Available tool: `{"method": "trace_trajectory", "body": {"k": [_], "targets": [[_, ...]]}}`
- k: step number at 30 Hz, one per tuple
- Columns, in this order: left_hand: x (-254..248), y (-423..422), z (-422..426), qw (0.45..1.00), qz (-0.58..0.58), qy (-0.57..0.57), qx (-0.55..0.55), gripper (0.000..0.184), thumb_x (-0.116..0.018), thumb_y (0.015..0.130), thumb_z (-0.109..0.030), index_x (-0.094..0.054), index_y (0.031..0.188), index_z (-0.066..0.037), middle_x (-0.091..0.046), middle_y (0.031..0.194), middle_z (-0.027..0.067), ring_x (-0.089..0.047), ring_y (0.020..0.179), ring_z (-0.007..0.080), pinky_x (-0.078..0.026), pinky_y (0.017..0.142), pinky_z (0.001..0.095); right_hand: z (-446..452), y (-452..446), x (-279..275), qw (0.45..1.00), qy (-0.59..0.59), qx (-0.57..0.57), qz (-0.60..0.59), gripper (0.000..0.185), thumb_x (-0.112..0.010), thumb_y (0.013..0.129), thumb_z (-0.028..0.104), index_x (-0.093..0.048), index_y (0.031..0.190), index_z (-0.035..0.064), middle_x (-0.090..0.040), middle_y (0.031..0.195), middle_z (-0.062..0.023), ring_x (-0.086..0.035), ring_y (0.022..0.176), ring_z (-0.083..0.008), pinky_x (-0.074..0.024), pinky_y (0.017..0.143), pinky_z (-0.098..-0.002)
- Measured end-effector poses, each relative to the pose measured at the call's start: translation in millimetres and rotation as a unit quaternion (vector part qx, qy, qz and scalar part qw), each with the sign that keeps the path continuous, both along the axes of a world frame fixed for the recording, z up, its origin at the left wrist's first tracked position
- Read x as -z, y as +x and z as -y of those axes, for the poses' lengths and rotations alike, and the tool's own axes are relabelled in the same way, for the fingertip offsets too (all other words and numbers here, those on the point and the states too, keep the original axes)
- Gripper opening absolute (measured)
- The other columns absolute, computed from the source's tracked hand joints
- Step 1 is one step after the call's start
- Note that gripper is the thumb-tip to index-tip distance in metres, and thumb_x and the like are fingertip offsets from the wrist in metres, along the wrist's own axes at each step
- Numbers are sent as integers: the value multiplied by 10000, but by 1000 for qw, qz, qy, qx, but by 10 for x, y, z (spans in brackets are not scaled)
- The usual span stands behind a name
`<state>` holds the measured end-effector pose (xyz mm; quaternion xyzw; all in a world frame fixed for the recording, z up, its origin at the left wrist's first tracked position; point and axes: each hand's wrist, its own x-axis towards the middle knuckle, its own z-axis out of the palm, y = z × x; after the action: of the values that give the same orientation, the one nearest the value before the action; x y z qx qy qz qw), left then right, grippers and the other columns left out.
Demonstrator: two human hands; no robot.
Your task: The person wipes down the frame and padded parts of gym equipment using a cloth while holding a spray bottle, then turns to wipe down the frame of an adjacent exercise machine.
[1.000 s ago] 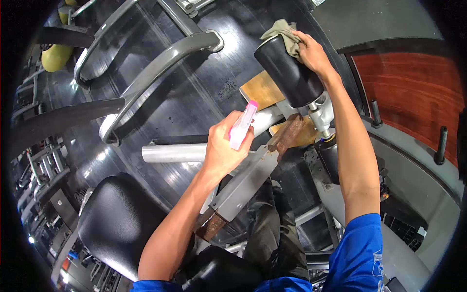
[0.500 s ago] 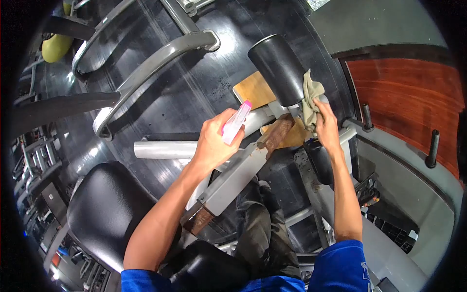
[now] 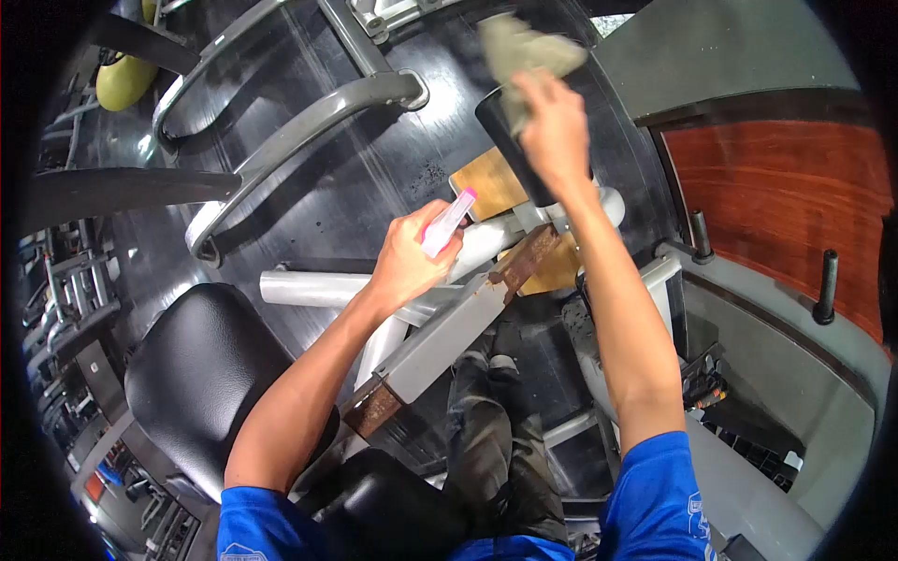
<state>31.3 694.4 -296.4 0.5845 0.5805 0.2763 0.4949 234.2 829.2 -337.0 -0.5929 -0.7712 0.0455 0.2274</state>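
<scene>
My left hand (image 3: 418, 251) is closed around a clear spray bottle with a pink top (image 3: 449, 222), held above the grey metal beam (image 3: 449, 341). At the upper right, my right hand (image 3: 554, 131) grips a greenish-beige cloth (image 3: 524, 51), which is blurred by motion. The cloth is over the upper end of the black cylindrical pad (image 3: 510, 150), and my hand and forearm hide much of that pad. Beneath the pad lie tan boards (image 3: 488, 182) and a rusty section of the beam (image 3: 533, 257).
A black padded seat (image 3: 210, 374) stands at the left, with another black pad (image 3: 388, 510) at the bottom. A curved grey frame (image 3: 309, 126) crosses the upper left. On the right are a reddish wood panel (image 3: 776, 206) and black pegs (image 3: 827, 285).
The cloth and my right hand have gone from the pad's lower end back up to its upper end. My left hand has shifted slightly left with the bottle, and the view has moved a little.
</scene>
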Motion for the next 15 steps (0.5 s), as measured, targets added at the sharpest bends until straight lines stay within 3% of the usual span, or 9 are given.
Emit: {"method": "trace_trajectory", "body": {"k": [1, 4, 10, 15], "targets": [[-17, 6, -11, 1000, -5, -5, 2, 136, -614, 817, -59, -634, 933, 9, -658, 777, 119, -638, 697, 163, -498, 674, 296, -5, -118, 89, 995, -69, -32, 61, 500, -565, 799, 36, -604, 1265, 214, -512, 1370, -134, -518, 1174, -330, -414, 965, -416], [-25, -4, -21, 1000, -21, -6, 8, 129, -619, 818, -60, -637, 926, 9, -658, 765, 104, -629, 674, 156, -494, 658, 295, 144, -313, 305, 967, -13, -44, 252, 427, -563, 844, 150, -617, 1254, 257, -473, 1419, -67, -468, 1220, -266, -381, 924, -426], [-4, 5, 2, 1000, -6, -21, -1, 125, -620, 823, -69, -639, 924, 1, -657, 759, 91, -629, 687, 146, -496, 665, 290, 395, 88, 230, 939, -23, -144, 311, 388, -543, 873, 171, -608, 1253, 214, -465, 1408, -41, -473, 1180, -233, -390, 874, -409], [55, -3, 49, 998, 3, -11, 69, 130, -613, 825, -80, -639, 929, -6, -649, 743, 82, -617, 680, 133, -493, 658, 286, 934, 586, 210, 941, -20, -175, 290, 390, -560, 849, 154, -609, 1231, 219, -483, 1386, -22, -497, 1144, -236, -395, 868, -408]]}}
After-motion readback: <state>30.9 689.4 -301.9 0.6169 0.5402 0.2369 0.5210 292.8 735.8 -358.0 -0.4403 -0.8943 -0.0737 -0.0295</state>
